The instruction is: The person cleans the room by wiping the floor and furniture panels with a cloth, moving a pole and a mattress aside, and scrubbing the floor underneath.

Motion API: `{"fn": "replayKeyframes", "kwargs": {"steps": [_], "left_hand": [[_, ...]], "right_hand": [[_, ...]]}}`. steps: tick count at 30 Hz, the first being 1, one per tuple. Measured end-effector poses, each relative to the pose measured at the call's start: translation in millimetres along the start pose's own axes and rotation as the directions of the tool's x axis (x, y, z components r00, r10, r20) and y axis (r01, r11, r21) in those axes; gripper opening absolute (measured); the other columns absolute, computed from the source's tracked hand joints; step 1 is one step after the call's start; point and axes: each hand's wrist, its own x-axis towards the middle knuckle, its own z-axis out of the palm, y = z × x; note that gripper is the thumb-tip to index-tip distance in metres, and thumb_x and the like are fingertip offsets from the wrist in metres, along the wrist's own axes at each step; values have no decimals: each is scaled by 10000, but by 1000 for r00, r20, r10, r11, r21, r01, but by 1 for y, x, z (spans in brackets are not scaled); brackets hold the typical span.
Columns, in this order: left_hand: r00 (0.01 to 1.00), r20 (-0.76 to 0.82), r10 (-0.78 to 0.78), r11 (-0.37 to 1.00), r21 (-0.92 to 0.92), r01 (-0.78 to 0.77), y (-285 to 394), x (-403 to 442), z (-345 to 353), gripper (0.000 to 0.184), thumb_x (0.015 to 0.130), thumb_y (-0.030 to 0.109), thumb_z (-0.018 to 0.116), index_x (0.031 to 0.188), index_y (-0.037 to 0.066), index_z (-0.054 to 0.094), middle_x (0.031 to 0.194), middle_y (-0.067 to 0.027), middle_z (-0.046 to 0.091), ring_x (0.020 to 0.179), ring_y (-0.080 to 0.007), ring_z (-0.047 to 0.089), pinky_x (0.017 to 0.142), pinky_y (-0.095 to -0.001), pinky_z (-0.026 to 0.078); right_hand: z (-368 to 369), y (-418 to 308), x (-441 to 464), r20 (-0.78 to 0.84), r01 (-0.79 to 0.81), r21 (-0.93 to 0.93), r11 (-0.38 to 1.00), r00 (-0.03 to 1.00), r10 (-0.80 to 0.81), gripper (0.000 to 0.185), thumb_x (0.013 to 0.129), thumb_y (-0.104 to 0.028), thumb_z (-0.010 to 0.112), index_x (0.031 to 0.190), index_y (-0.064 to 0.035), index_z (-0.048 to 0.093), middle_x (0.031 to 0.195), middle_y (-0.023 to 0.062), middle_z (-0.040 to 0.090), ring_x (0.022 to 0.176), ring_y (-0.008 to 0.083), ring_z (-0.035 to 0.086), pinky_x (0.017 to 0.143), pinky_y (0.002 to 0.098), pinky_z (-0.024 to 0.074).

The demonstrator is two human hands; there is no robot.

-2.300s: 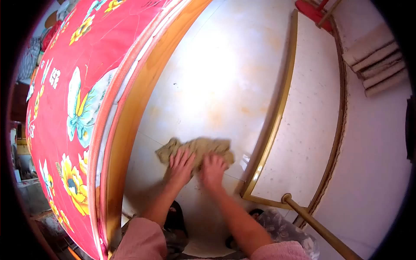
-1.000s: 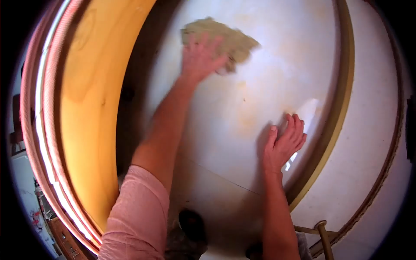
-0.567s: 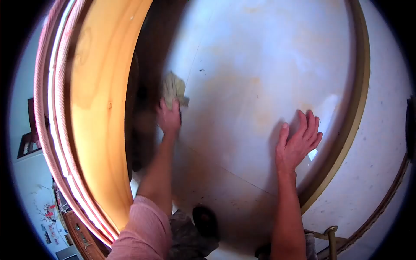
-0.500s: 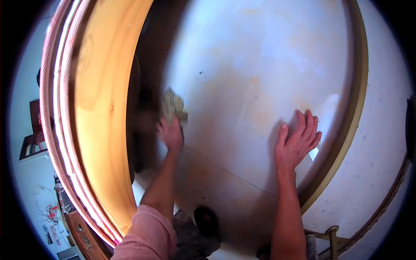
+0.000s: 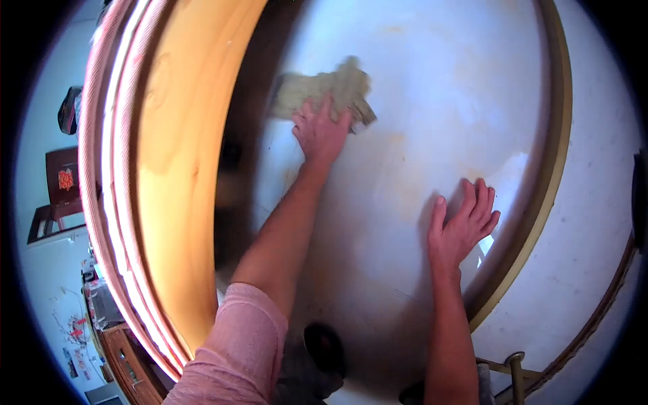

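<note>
An olive-tan cloth [image 5: 324,88] lies spread on the pale, shiny floor [image 5: 391,229] near the upper middle. My left hand [image 5: 322,131] presses on its lower edge with the fingers spread, slightly blurred. On the right, my right hand [image 5: 462,219] rests on the floor, its fingers apart and slightly bent, with nothing in it. A patch of bright reflection shows beside that hand.
On the left rises a wooden bed side [image 5: 182,162] with pink-edged bedding [image 5: 121,162] and dark space beneath. A gold-edged white panel [image 5: 594,162] borders the right. A metal rod [image 5: 517,378] and a dark shoe [image 5: 324,347] are low in view.
Since half a second ago, my left hand has moved up and right with the cloth, which is now spread wider. My right hand has stayed in place. The view has shifted slightly.
</note>
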Motion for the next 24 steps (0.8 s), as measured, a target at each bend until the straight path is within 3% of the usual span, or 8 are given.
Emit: {"fn": "replayKeyframes", "kwargs": {"steps": [4,8,12,14,17,19,21,24], "left_hand": [[983,-95,160,987,-15,-162,-50,-61,-1,596,818,454,611,1359,218,530,1424,-177,406,1311,-426,341,1058,-567,297],[983,4,-182,983,-30,182,-160,-147,2,698,840,529,564,1435,191,429,1471,-172,375,1359,-431,295,1088,-582,256],[835,205,-511,854,9,520,-227,-251,-25,733,882,538,504,1466,116,367,1509,-194,330,1372,-448,265,1096,-583,263],[837,158,-524,852,110,513,-268,-318,-17,701,893,537,476,1428,87,429,1480,-171,397,1360,-422,321,1074,-560,318],[911,321,-260,897,430,105,-262,-372,-48,611,907,509,461,1317,65,554,1356,-204,528,1272,-402,457,1029,-518,386],[738,264,-621,778,90,622,-246,-364,-70,536,912,468,483,1237,62,611,1243,-216,595,1200,-404,520,993,-499,419],[647,273,-712,628,-164,761,-231,-347,-67,487,918,437,499,1185,56,643,1140,-226,638,1126,-409,563,956,-489,442],[884,206,-421,842,-275,465,-165,-310,-75,457,929,411,511,1175,47,640,1021,-222,655,999,-413,587,890,-494,453]], "right_hand": [[0,0,-1,0,10,2,1000,1000,-10,527,885,-346,579,1321,-63,489,1458,149,386,1412,345,263,1132,593,101],[-1,-1,-1,-9,17,-12,1000,1000,-17,545,870,-356,589,1318,-62,489,1453,150,390,1408,343,271,1132,591,108],[2,3,-2,-37,35,-31,999,999,-36,577,851,-376,600,1320,-60,486,1454,151,388,1408,336,275,1133,590,113],[3,3,-5,-40,44,-32,999,998,-45,586,845,-380,602,1322,-61,485,1456,150,387,1408,333,277,1133,589,115],[3,9,-7,-72,83,0,997,994,-82,585,844,-381,585,1330,-72,480,1449,151,400,1401,342,282,1129,596,117],[-2,10,-11,-41,116,117,986,993,-112,555,848,-332,584,1327,-69,483,1436,158,417,1376,351,320,1126,558,181],[-13,-3,-20,47,137,419,898,984,-172,505,873,-271,574,1328,-71,487,1421,168,433,1341,354,371,1112,493,265],[-25,-54,-62,479,-245,780,576,825,-298,408,927,-184,562,1318,-81,510,1386,170,470,1291,346,440,1080,377,358]]}}
